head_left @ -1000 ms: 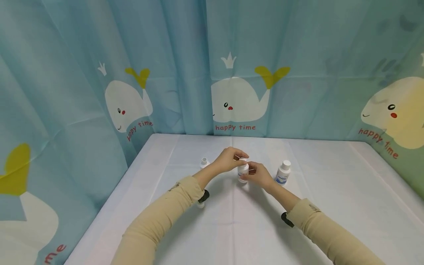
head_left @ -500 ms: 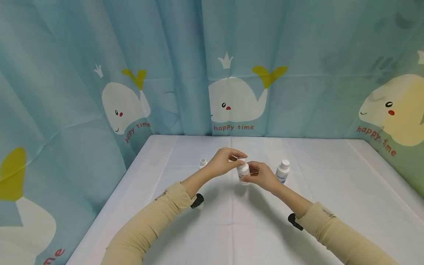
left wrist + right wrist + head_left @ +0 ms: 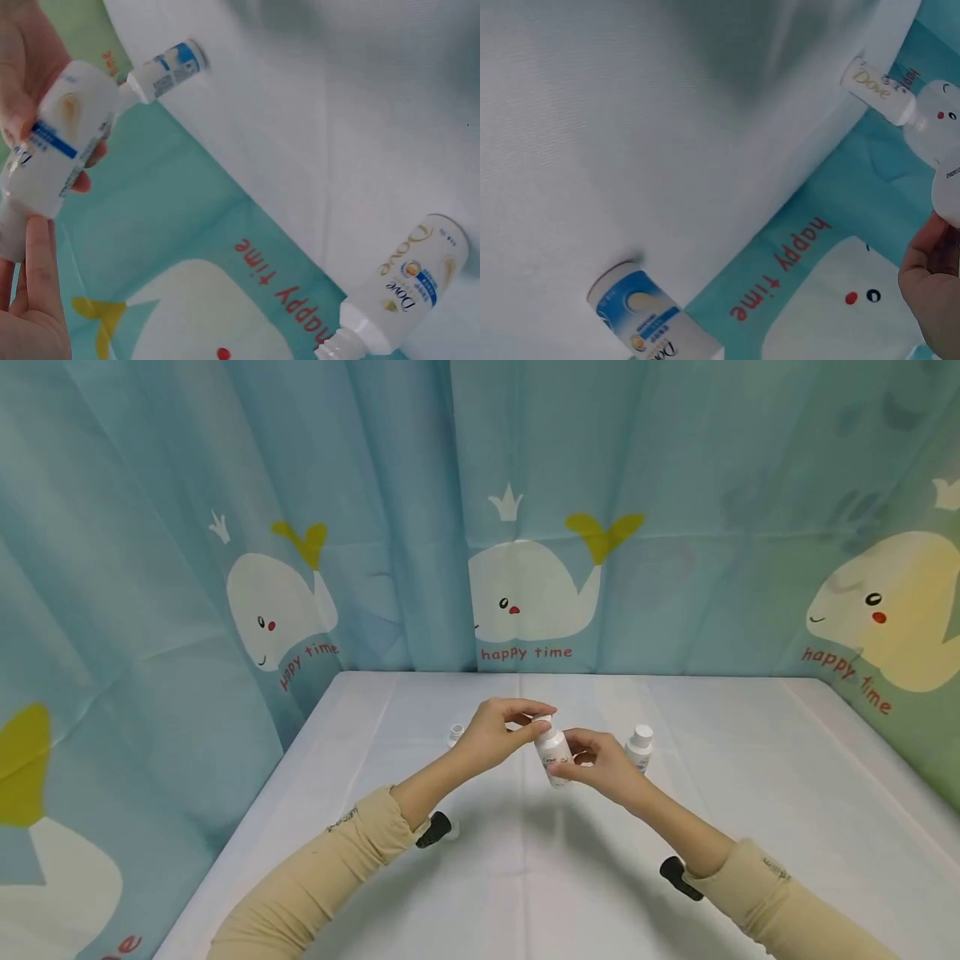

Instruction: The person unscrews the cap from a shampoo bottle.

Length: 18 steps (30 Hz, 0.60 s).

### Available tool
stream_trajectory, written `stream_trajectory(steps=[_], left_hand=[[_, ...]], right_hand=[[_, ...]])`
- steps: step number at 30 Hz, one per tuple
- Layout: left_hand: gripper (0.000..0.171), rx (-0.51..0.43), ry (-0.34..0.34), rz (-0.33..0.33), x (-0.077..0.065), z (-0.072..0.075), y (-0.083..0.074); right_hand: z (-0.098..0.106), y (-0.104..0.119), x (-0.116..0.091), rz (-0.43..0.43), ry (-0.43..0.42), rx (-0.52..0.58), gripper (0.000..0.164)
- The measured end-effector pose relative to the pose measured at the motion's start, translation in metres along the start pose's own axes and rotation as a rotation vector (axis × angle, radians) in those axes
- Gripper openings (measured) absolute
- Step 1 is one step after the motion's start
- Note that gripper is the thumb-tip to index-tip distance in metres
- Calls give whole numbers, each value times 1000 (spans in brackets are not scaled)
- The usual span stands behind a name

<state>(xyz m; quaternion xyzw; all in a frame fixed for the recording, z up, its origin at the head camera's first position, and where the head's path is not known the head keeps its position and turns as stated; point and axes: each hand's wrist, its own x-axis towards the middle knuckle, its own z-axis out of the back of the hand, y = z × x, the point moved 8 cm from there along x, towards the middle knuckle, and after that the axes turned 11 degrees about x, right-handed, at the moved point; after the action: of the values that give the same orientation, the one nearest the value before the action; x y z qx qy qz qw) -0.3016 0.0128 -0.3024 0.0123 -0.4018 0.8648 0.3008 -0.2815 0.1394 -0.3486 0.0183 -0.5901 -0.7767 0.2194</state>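
Above the middle of the table, a small white Dove bottle (image 3: 553, 758) is held tilted, its top leaning left. My right hand (image 3: 609, 767) grips its body between thumb and fingers. My left hand (image 3: 491, 735) pinches the white cap (image 3: 13, 229) at the neck, its thumb and fingers on either side. In the left wrist view, the bottle's label with a blue band shows between both hands. The right wrist view shows only the bottle's base (image 3: 949, 193) and part of my right hand (image 3: 934, 289).
An uncapped white Dove bottle (image 3: 412, 289) stands left, partly behind my left hand. Another with a white cap and blue label (image 3: 640, 748) stands behind my right hand. A small white object (image 3: 452, 830) lies by the left wrist camera (image 3: 433, 831). A whale-print curtain (image 3: 420, 568) borders the table.
The held bottle has lifted off the table and tilted, its base swinging right. Both hands moved with it, and the forearms spread further apart.
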Motion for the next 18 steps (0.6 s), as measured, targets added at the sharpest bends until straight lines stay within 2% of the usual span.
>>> stream_trajectory(steps=[5, 11, 14, 18], left_hand=[[26, -68, -26, -20, -6, 7, -6], [26, -155, -39, -69, -20, 15, -20], [24, -192, -65, -98, -26, 18, -27], [23, -253, -74, -101, -34, 19, -34]], right_hand=[[-1, 9, -6, 4, 23, 24, 34], [-7, 24, -20, 62, 82, 71, 32], [-8, 31, -26, 58, 77, 72, 32], [-11, 36, -34, 28, 50, 90, 34]])
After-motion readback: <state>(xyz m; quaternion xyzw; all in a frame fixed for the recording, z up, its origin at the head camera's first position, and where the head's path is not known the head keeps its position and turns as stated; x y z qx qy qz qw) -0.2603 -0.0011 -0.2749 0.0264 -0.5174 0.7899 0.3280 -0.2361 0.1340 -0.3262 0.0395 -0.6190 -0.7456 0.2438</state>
